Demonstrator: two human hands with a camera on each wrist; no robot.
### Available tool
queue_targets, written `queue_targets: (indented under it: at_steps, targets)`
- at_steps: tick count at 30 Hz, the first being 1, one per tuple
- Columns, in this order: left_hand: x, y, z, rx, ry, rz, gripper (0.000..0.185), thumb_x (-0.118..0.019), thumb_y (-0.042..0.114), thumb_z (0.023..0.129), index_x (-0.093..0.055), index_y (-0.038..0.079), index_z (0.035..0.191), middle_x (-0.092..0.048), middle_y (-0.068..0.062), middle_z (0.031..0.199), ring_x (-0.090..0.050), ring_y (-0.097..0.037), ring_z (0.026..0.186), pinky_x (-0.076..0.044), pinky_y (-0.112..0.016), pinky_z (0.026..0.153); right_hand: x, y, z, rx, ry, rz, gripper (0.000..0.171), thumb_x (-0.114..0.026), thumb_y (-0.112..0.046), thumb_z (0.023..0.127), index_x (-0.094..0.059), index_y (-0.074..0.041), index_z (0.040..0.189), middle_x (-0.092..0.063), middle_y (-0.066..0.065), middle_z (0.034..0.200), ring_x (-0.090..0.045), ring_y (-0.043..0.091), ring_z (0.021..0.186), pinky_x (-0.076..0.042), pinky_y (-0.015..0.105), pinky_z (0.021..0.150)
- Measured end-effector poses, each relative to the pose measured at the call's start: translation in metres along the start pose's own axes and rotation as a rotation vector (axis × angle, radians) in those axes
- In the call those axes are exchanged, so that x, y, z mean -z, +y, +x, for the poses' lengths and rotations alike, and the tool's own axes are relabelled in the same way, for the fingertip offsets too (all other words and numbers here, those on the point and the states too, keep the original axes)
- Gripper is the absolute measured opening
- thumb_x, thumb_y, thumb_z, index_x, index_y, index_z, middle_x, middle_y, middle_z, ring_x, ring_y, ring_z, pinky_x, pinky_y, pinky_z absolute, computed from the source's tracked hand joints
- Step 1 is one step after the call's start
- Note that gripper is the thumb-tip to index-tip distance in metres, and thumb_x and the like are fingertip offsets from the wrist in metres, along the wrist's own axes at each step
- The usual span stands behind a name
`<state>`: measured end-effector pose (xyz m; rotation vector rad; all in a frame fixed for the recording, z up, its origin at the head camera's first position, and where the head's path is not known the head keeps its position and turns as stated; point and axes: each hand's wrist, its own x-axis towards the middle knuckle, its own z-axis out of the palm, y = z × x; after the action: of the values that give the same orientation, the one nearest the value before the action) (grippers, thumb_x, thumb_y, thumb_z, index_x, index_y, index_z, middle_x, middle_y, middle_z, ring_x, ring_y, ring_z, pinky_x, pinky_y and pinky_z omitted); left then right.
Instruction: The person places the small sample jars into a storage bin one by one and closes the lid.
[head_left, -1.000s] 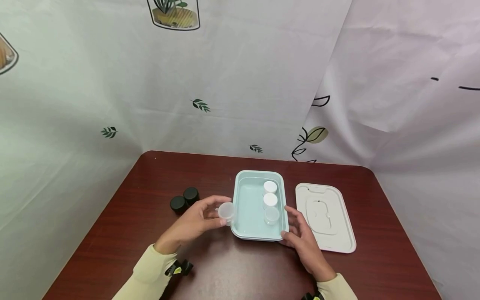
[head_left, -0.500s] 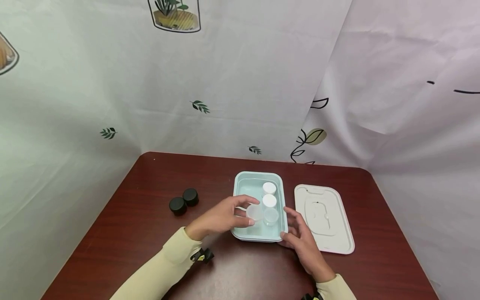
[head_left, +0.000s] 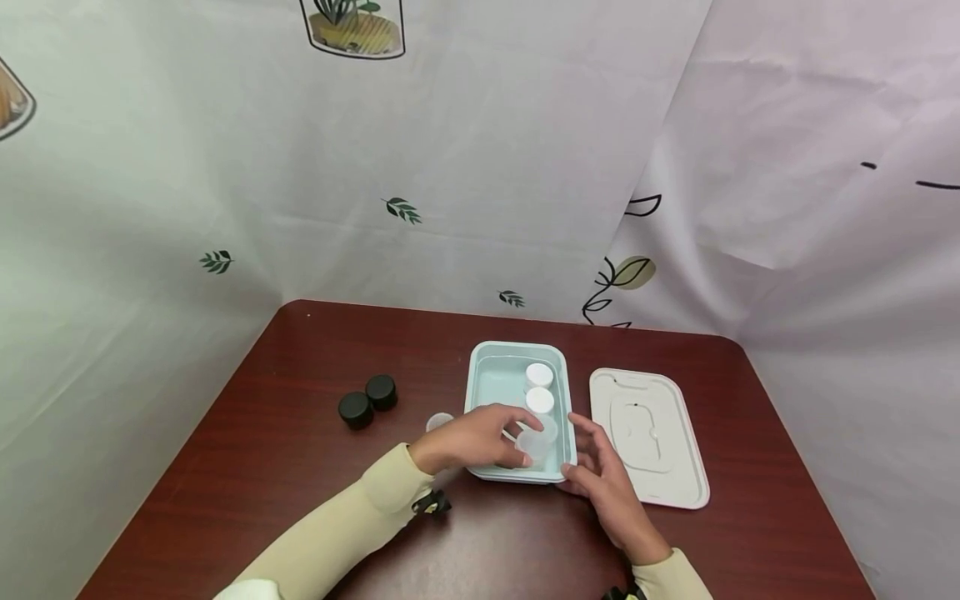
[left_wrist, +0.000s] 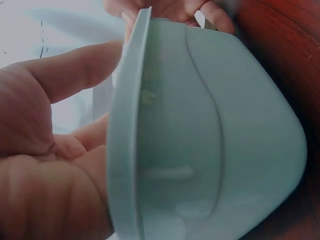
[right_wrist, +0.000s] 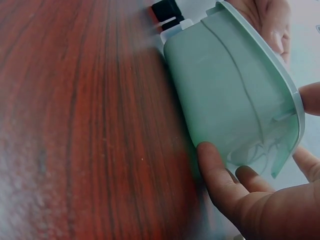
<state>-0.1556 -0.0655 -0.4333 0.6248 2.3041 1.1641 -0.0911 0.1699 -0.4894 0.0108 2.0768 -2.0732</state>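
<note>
The left hand [head_left: 472, 437] reaches over the near rim of the teal tray [head_left: 480, 392], fingers seemingly curled round a clear cup [head_left: 534, 447] low inside it. The right hand [head_left: 600, 475], fingers relaxed, steadies the tray's near corner on the desk [head_left: 300, 467].

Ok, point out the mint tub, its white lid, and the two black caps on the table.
mint tub [head_left: 480, 392], head view, bare floor of its left half
white lid [head_left: 678, 467], head view, flat right part
black caps [head_left: 355, 409], head view, top of the nearer cap
</note>
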Motion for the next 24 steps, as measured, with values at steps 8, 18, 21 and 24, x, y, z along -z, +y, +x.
queue_targets:
  at_steps: [8,18,21,24]
  targets:
    - [-0.008,0.007,0.009,0.033,-0.020,0.101,0.041,-0.084,0.020,0.089,-0.073,0.021,0.128,-0.074,0.002,0.118,-0.067,-0.015,0.107,-0.053,-0.030,0.090,0.003,0.001,0.001,0.008,-0.014,0.002,0.069,-0.058,0.002,0.099,-0.035,-0.022,0.160,-0.049,0.025,0.148,-0.068,0.022,0.116,-0.064,0.038,0.084]
    - [-0.012,0.008,0.012,0.043,-0.029,0.091,0.035,-0.080,0.021,0.093,-0.074,0.022,0.127,-0.075,0.003,0.111,-0.066,-0.013,0.105,-0.052,-0.029,0.087,0.005,0.002,0.002,0.024,-0.025,-0.003,0.069,-0.058,0.002,0.100,-0.035,-0.021,0.161,-0.048,0.025,0.149,-0.067,0.023,0.117,-0.064,0.039,0.084]
    - [-0.014,0.008,0.013,0.042,-0.032,0.088,0.035,-0.081,0.019,0.092,-0.075,0.022,0.126,-0.075,0.003,0.110,-0.066,-0.013,0.105,-0.052,-0.028,0.086,0.005,0.002,0.001,0.021,-0.021,-0.003,0.069,-0.058,0.001,0.099,-0.035,-0.022,0.160,-0.048,0.025,0.149,-0.067,0.024,0.118,-0.064,0.039,0.084]
    - [-0.016,0.007,0.015,0.041,-0.038,0.096,0.035,-0.083,0.017,0.091,-0.075,0.023,0.124,-0.075,0.004,0.110,-0.066,-0.012,0.102,-0.053,-0.028,0.084,0.005,0.003,0.001,0.017,-0.020,-0.004,0.069,-0.058,0.001,0.099,-0.035,-0.022,0.160,-0.048,0.025,0.149,-0.066,0.024,0.118,-0.064,0.039,0.084]
